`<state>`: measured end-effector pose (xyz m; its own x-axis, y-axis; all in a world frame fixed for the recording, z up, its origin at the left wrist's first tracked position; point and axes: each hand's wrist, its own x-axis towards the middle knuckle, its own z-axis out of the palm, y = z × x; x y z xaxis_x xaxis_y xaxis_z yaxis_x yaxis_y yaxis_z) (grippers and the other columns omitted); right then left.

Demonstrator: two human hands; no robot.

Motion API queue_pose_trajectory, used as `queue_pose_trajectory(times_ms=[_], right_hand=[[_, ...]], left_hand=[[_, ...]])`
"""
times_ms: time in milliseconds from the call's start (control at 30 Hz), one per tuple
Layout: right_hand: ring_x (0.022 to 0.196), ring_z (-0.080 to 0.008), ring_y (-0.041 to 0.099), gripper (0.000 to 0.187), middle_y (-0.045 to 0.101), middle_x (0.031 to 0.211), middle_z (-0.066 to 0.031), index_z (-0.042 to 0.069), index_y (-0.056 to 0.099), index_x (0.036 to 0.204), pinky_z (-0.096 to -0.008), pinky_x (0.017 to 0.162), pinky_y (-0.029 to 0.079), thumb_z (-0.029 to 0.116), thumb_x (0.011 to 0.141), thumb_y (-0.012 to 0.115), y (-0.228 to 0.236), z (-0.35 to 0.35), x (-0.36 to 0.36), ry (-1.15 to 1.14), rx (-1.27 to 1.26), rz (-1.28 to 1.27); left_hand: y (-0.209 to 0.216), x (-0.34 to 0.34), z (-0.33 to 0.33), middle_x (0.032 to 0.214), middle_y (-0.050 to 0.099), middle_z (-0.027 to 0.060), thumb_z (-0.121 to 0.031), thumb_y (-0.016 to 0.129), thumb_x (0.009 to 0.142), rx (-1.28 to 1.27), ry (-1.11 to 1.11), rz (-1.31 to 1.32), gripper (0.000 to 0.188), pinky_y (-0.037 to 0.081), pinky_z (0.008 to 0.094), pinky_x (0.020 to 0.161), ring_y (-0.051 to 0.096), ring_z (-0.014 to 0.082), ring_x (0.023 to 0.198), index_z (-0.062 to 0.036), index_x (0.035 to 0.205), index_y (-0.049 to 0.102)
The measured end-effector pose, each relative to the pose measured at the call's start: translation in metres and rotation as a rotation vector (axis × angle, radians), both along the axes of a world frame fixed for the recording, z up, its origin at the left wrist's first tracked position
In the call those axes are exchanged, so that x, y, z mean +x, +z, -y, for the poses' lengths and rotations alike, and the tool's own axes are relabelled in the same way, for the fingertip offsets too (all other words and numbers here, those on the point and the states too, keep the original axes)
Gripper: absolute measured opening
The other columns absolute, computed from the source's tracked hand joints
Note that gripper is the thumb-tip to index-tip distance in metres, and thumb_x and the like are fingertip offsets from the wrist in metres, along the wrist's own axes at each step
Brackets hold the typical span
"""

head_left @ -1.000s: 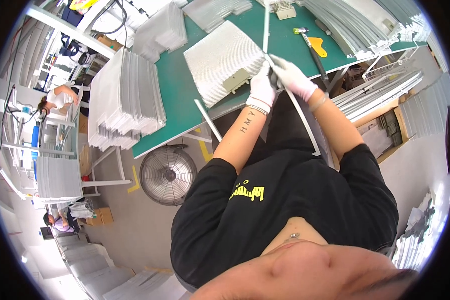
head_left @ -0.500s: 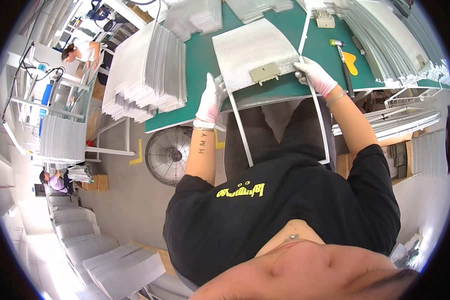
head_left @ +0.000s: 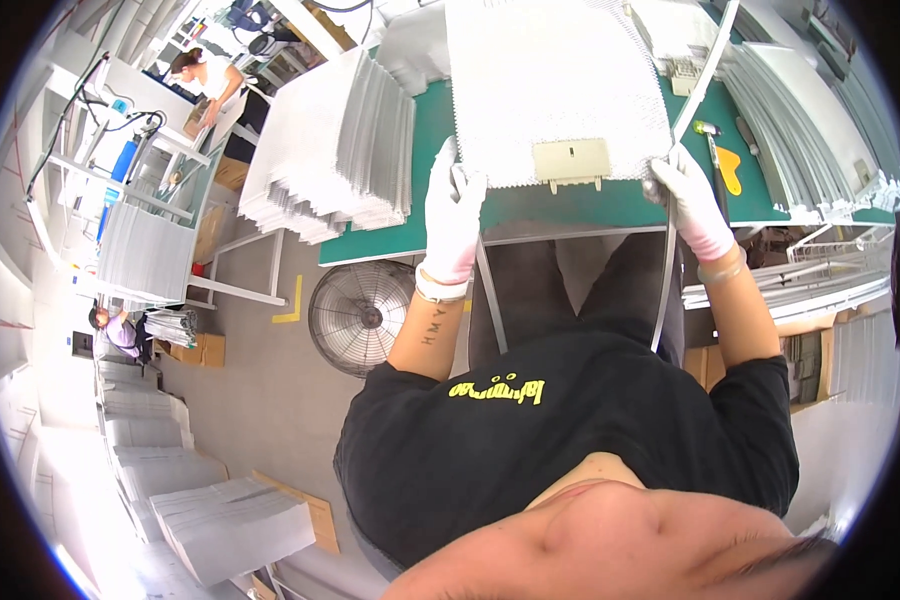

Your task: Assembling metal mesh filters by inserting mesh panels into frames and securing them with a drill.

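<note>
A silvery mesh filter panel (head_left: 550, 90) is raised in front of me, its near edge over the front of the green table. A beige plastic piece (head_left: 572, 160) with small prongs sits at that near edge. My left hand (head_left: 455, 215), in a white glove, is closed on the panel's left edge beside a thin metal frame (head_left: 667, 270). At the near right corner, my gloved right hand (head_left: 692, 205) pinches the frame's right side against the panel. The frame's lower part hangs over my lap, and its far part is partly hidden.
Stacked mesh panels (head_left: 335, 140) stand on the left of the green table (head_left: 570, 208). On the right lie a hammer (head_left: 715, 160), a yellow scraper-like tool (head_left: 730, 172) and more panels (head_left: 800, 130). A floor fan (head_left: 365, 318) stands below. Two people work at far left.
The mesh panel has come up closer and looks larger, with the beige piece moving along. Both hands have risen with it, still at its sides. The view has shifted slightly.
</note>
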<state>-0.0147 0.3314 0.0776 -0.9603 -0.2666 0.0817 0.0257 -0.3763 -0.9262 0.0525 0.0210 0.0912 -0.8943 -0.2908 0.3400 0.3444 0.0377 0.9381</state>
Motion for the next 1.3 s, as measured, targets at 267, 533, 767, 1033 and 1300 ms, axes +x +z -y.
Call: queue_pose_trajectory(times_ms=[267,533,767,1033,1300], right_hand=[[0.067,-0.0117,0.051,0.009,0.057,0.078,-0.0053,0.001,0.049,0.102,-0.0264,0.064,0.044,0.007,0.096,0.052,0.033,0.035,0.017,0.180,0.024,-0.208],[0.082,-0.0079,0.058,0.047,0.063,0.105,-0.0040,-0.007,0.045,0.137,-0.0247,0.077,0.050,0.004,0.092,0.056,0.062,0.081,0.026,0.351,0.019,-0.394],[0.066,-0.0015,0.035,0.021,0.045,0.071,0.0085,0.002,0.056,0.094,-0.0209,0.056,0.032,0.022,0.099,0.061,0.119,0.078,-0.023,-0.079,0.159,-0.702],[0.070,-0.0012,0.040,0.018,0.049,0.080,0.0071,0.005,0.051,0.103,-0.0192,0.061,0.036,0.016,0.099,0.064,0.092,0.043,-0.079,-0.404,0.105,-0.674],[0.063,-0.0003,0.033,0.016,0.040,0.068,0.0094,0.004,0.055,0.094,-0.0193,0.054,0.030,0.015,0.097,0.067,0.081,0.047,-0.076,-0.469,0.095,-0.605]], left_hand=[[-0.002,0.061,0.039,0.115,0.058,0.0044,-0.007,0.064,0.092,0.495,-0.086,-0.034,0.053,0.048,0.0276,0.090,0.056,0.0105,0.099,-0.0024,0.142,0.045],[0.011,0.132,0.039,0.124,0.061,0.0109,-0.017,0.066,0.095,0.359,0.224,-0.268,0.052,0.047,0.0327,0.097,0.058,0.0197,0.116,-0.0012,0.139,0.042],[0.084,0.063,0.057,0.133,0.055,0.0123,-0.028,0.063,0.098,0.096,0.085,-0.492,0.062,0.041,0.0393,0.107,0.052,0.0233,0.125,0.0013,0.144,0.034],[0.117,-0.050,0.030,0.092,0.055,-0.0011,-0.004,0.048,0.098,-0.114,0.057,-0.471,0.025,0.042,0.0212,0.073,0.047,0.0061,0.079,-0.0030,0.123,0.050],[0.078,-0.072,0.028,0.086,0.052,-0.0014,0.004,0.049,0.093,-0.001,0.020,-0.351,0.013,0.040,0.0186,0.065,0.041,0.0028,0.072,-0.0053,0.102,0.049]])
